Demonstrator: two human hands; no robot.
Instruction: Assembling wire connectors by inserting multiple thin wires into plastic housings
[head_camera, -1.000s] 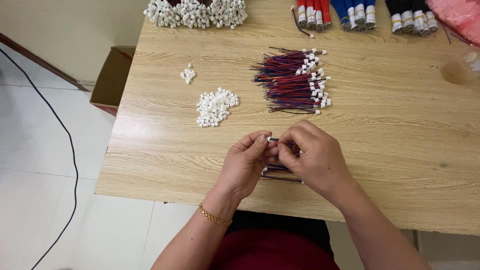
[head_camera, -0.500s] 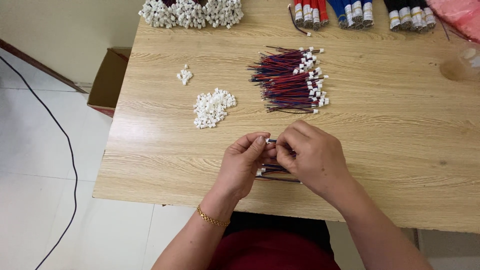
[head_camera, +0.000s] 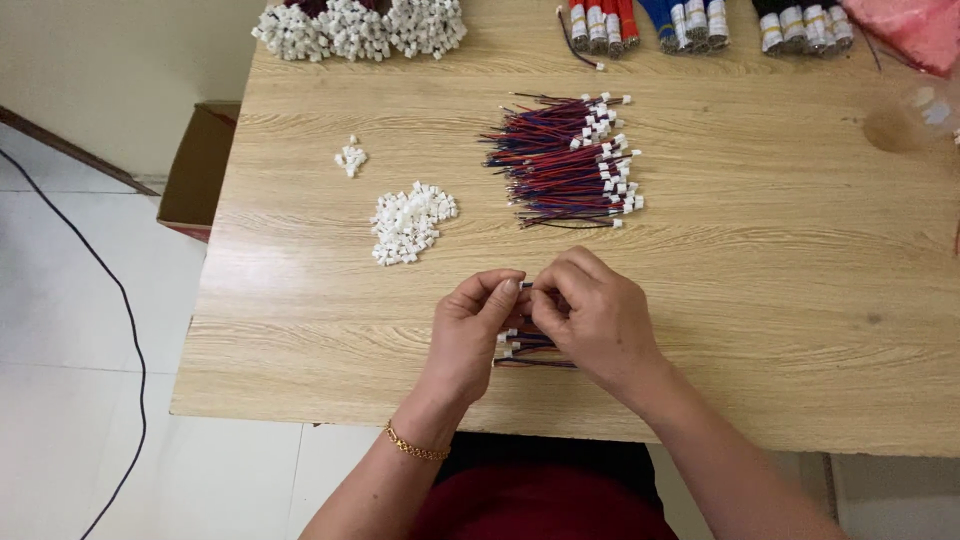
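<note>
My left hand (head_camera: 470, 335) and my right hand (head_camera: 595, 315) meet near the front of the wooden table (head_camera: 760, 300), fingertips pinched together on a small connector piece (head_camera: 526, 286) with thin wire. Under my hands lies a short bundle of red and blue wires (head_camera: 530, 350). A pile of small white plastic connectors (head_camera: 408, 222) sits to the upper left of my hands. Further back, a large heap of red and blue wires with white ends (head_camera: 570, 162) lies at the table's middle.
A few loose white connectors (head_camera: 350, 158) lie at the left. Bundled white-tipped wires (head_camera: 360, 25) and coloured bundles (head_camera: 700, 22) line the far edge. A pink bag (head_camera: 910, 30) is at the far right corner. A cardboard box (head_camera: 200, 165) and a black cable (head_camera: 110, 300) are on the floor.
My hands stay pinched together at the same spot; the fingers have shifted only slightly on the small piece.
</note>
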